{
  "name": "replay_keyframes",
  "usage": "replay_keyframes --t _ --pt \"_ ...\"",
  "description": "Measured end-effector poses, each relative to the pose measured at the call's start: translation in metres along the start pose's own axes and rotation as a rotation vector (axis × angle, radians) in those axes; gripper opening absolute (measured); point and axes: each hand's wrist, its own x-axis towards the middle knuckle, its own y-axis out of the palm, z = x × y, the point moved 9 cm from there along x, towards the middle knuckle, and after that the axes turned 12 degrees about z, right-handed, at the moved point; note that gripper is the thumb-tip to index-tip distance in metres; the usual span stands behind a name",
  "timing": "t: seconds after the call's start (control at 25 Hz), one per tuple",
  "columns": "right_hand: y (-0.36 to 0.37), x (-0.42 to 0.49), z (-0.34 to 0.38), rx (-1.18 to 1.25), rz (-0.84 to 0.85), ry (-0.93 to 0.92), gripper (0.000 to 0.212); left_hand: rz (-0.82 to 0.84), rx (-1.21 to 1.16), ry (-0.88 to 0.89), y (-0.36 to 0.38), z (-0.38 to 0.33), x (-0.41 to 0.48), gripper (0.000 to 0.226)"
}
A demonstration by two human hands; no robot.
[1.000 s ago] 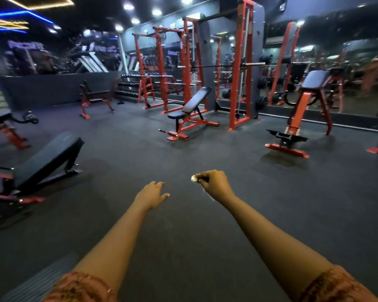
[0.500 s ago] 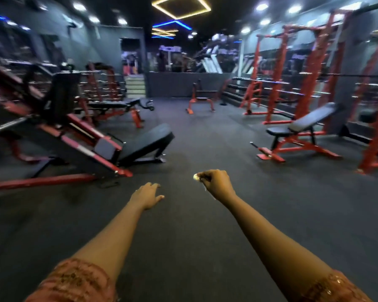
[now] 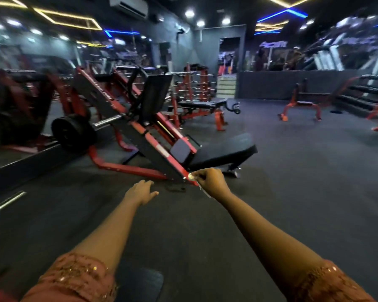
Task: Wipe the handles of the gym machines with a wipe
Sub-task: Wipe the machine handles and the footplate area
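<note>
Both my arms reach forward over the dark gym floor. My right hand [image 3: 211, 180] is a closed fist around a small crumpled white wipe [image 3: 191, 176], which peeks out at the thumb side, with a thin strip hanging below the wrist. My left hand [image 3: 141, 191] is empty, fingers loosely spread, palm down. Straight ahead stands a red and black leg press machine [image 3: 140, 129] with a black weight plate [image 3: 73, 132] on its left bar and a black seat pad [image 3: 225, 151]. No machine handle is under either hand.
A wall mirror [image 3: 20, 94] runs along the left. Behind the leg press stands a flat bench [image 3: 202, 105] and a red bar rack [image 3: 192, 83]. Another red bench [image 3: 301, 105] and a dumbbell rack [image 3: 367, 92] are at the right. Stairs [image 3: 226, 86] lie at the back.
My view has swung left, from the benches and racks to the leg press, which now looks closer. Both hands hold the same pose, the right still closed on the wipe.
</note>
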Motion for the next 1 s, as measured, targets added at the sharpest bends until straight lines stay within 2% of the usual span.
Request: replay_keyframes --t 0.24,0.36,0.52,0.68,0.84,1.0 --pt "0.063 0.172 -0.001 0.051 0.215 -0.159 0.018 -0.043 -0.069 -0.257 -0.037 0.096 0.091 0.055" --pt "0.092 0.260 0.016 0.067 0.309 -0.286 0.019 -0.116 -0.126 -0.386 -0.064 0.142 0.131 0.054" --pt "0.124 0.361 0.061 0.117 0.489 -0.504 0.020 -0.196 -0.207 -0.612 -0.091 0.209 0.155 0.056" --pt "0.178 0.441 0.103 0.171 0.604 -0.620 0.019 -0.250 -0.266 -0.797 -0.105 0.273 0.154 0.055" --pt "0.238 0.504 0.168 0.227 0.669 -0.773 0.020 -0.336 -0.287 -0.919 -0.130 0.351 0.155 0.050" --pt "0.299 0.565 0.243 0.293 0.751 -0.848 0.020 -0.412 -0.298 -1.023 -0.170 0.435 0.157 0.052"
